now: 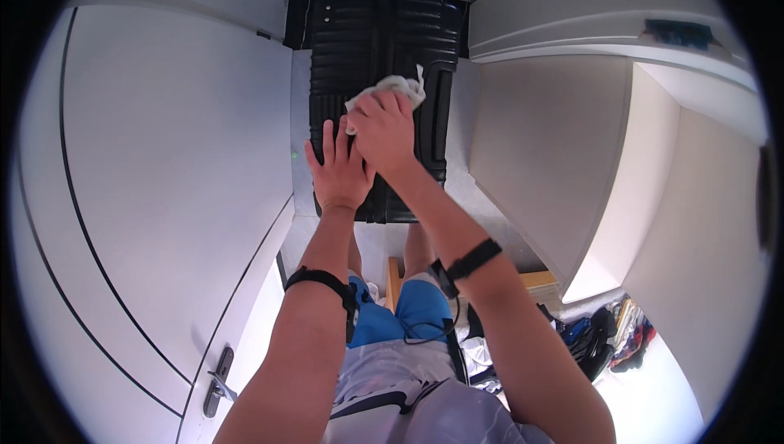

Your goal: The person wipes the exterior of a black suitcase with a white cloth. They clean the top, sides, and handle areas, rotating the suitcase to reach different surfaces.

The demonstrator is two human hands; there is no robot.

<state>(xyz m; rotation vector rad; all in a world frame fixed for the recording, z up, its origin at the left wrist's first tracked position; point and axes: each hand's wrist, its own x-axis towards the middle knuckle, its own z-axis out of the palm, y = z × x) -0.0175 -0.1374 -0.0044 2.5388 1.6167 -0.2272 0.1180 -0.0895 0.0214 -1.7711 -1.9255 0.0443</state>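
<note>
Black ribbed hard-shell suitcase (376, 52), on the pale grey floor (461, 129): apparently at the wiping step.
With left hand (340, 173) spread flat on the suitcase, gripping nothing; with right hand (384, 129) clamped on a crumpled white fabric cloth (406, 85), near the middle. Called for next, probably: sweeping the cloth across the ribs, bracing with the left. Counted: suitcase, one; cloth, one; hands, two.

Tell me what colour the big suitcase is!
The suitcase is black, seen best in the head view.
</note>
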